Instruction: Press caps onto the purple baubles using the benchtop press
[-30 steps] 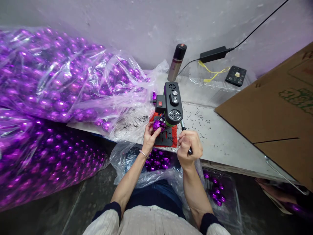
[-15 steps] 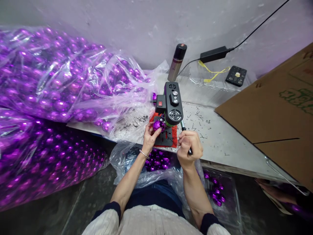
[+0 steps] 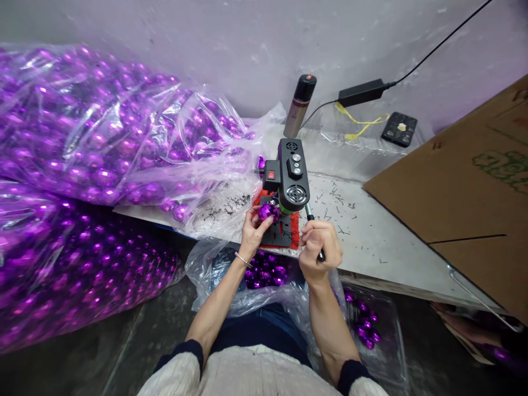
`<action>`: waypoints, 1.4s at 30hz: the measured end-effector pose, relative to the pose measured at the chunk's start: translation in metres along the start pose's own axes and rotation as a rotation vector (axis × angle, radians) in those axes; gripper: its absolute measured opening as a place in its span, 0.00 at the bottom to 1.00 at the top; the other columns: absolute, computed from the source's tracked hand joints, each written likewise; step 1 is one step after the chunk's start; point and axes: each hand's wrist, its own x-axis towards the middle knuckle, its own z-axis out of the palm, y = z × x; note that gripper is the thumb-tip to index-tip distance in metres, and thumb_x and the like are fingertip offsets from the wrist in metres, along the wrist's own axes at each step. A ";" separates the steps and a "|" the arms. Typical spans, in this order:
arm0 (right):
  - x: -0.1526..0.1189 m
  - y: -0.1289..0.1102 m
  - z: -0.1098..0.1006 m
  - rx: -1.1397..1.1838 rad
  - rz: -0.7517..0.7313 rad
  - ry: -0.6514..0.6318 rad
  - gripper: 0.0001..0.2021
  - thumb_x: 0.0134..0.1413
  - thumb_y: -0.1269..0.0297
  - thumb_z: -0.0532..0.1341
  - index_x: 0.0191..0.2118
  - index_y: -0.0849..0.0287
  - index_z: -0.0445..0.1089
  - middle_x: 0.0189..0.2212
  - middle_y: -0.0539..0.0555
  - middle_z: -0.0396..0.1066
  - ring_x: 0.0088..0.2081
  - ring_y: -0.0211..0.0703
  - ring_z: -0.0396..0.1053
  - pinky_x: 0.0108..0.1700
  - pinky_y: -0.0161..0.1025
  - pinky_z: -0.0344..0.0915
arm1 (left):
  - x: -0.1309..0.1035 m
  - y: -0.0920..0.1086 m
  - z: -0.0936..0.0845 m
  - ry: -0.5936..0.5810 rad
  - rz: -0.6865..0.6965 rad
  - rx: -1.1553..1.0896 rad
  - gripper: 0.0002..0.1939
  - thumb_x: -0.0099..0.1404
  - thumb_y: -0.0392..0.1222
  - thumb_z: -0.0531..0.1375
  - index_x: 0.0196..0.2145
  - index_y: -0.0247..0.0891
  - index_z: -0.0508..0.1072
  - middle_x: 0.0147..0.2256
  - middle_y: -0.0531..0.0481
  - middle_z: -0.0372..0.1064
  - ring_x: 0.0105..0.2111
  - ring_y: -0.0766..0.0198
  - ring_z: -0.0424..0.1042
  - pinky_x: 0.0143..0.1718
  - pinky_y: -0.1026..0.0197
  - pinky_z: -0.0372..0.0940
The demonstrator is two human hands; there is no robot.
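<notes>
Between the thumb and fingers of my left hand [image 3: 253,231] is a shiny purple faceted ball [image 3: 269,212], held at the lower left of a black bench drill press [image 3: 293,175]. The ball's far side, close under the drill head, is hard to make out. My right hand [image 3: 320,246] is wrapped round the black-gripped lever [image 3: 309,213] on the machine's right side. Beneath the drill head lies its dark slotted base plate [image 3: 277,237], resting on a red mat [image 3: 294,230]. A red switch [image 3: 271,175] shows on the left side of the machine.
Big clear bags of purple balls [image 3: 91,132] fill the left. Black shavings litter the white table [image 3: 363,242]. Behind stand a spray can [image 3: 300,105], a power adapter [image 3: 361,92] and a phone-like black item [image 3: 399,129]. A cardboard box [image 3: 462,192] is at right; a clear bin [image 3: 398,330] sits below.
Almost nothing differs. Both hands keep their places on the ball and the lever, while the whole view has shifted very slightly.
</notes>
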 end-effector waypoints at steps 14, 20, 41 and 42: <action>-0.001 0.003 -0.001 -0.001 0.003 0.028 0.13 0.66 0.72 0.55 0.27 0.55 0.64 0.23 0.48 0.67 0.28 0.39 0.70 0.31 0.38 0.64 | -0.001 -0.006 -0.004 0.050 0.020 -0.046 0.31 0.53 0.53 0.75 0.49 0.41 0.69 0.44 0.47 0.78 0.46 0.57 0.77 0.58 0.52 0.67; 0.006 -0.001 -0.002 0.000 0.006 0.024 0.14 0.66 0.71 0.55 0.26 0.55 0.63 0.22 0.47 0.65 0.28 0.38 0.69 0.31 0.38 0.62 | -0.015 0.002 -0.025 0.101 -0.029 -0.218 0.30 0.56 0.54 0.71 0.54 0.46 0.69 0.50 0.49 0.72 0.47 0.59 0.75 0.47 0.55 0.74; 0.030 -0.008 0.000 0.002 -0.045 0.025 0.16 0.65 0.74 0.55 0.25 0.55 0.60 0.21 0.47 0.63 0.27 0.36 0.68 0.30 0.36 0.62 | -0.021 0.004 -0.048 0.006 0.045 0.117 0.36 0.59 0.53 0.70 0.61 0.43 0.65 0.52 0.47 0.73 0.51 0.58 0.75 0.56 0.56 0.68; 0.029 -0.008 0.000 -0.001 -0.048 0.022 0.15 0.65 0.74 0.55 0.26 0.55 0.61 0.21 0.47 0.64 0.27 0.36 0.68 0.30 0.36 0.62 | -0.019 0.002 -0.047 -0.024 0.076 0.172 0.38 0.59 0.54 0.70 0.63 0.43 0.64 0.52 0.46 0.73 0.52 0.57 0.75 0.57 0.55 0.68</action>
